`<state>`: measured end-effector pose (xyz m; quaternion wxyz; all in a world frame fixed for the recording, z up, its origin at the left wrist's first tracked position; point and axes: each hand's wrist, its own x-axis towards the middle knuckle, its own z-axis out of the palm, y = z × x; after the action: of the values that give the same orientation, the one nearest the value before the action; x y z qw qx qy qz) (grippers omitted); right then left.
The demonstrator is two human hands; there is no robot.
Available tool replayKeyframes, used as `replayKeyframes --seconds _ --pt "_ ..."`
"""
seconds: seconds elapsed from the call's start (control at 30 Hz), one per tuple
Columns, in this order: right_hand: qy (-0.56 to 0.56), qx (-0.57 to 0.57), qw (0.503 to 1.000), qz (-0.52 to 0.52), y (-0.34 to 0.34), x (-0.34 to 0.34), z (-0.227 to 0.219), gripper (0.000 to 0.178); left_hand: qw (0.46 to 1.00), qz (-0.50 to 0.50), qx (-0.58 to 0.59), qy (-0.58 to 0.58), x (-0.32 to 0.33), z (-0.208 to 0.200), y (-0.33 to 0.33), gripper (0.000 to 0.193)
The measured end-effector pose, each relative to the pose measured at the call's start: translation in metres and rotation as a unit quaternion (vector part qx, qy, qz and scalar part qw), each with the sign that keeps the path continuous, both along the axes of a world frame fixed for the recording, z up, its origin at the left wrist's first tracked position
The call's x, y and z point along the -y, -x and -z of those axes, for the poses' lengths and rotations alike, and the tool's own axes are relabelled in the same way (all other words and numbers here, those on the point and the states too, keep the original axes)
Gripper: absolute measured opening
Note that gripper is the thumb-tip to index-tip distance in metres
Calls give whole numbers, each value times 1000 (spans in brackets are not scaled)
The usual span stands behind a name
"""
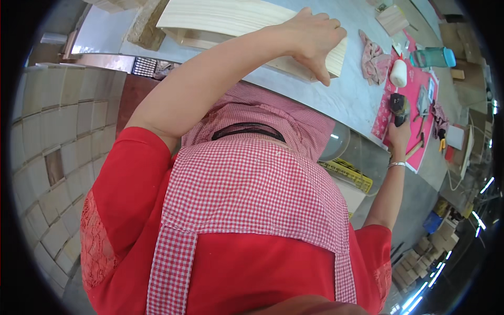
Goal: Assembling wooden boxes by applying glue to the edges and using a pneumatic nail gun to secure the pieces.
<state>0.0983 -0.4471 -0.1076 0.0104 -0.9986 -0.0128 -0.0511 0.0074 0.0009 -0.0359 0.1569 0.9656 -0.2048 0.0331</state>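
A long pale wooden box [220,18] lies across the table in front of me. My left hand [317,44] reaches over it and grips its right end, fingers curled on top and thumb down the near side. Off to the right, my right hand [399,135] is closed round a dark hand tool [399,107] with a rounded black-brown head, its exact kind unclear. That tool is over a pink patterned mat [381,116]. Just beyond it lies a white squeeze bottle [398,74] with a red tip.
A crumpled pink cloth [373,60] lies between box and mat. A teal bottle [433,58] with a blue lid and a wooden-handled tool [416,148] are on the right. A rough wood block [147,26] touches the box's left side. Stacked wooden boxes [68,121] stand left.
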Motion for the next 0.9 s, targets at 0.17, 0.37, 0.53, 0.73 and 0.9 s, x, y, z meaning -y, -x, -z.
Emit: replayKeyframes --seconds 0.17,0.37,0.53,0.73,0.9 --pt "-41 -198 977 72 8 -53 -89 40 1000 -5 -14 10 -2 1 0 79" --pt "-231 -139 944 -189 71 -120 -153 24 984 -119 -11 -131 29 -40 28 68" --pt "-185 -163 918 -310 89 -174 -192 33 997 -11 -50 65 -7 -20 7 68" --pt "-188 -207 915 -291 92 -195 -200 42 996 -8 -50 73 -7 -15 5 67" --pt "-158 -201 915 -311 87 -197 -204 42 996 -10 -50 75 -7 -16 6 66"
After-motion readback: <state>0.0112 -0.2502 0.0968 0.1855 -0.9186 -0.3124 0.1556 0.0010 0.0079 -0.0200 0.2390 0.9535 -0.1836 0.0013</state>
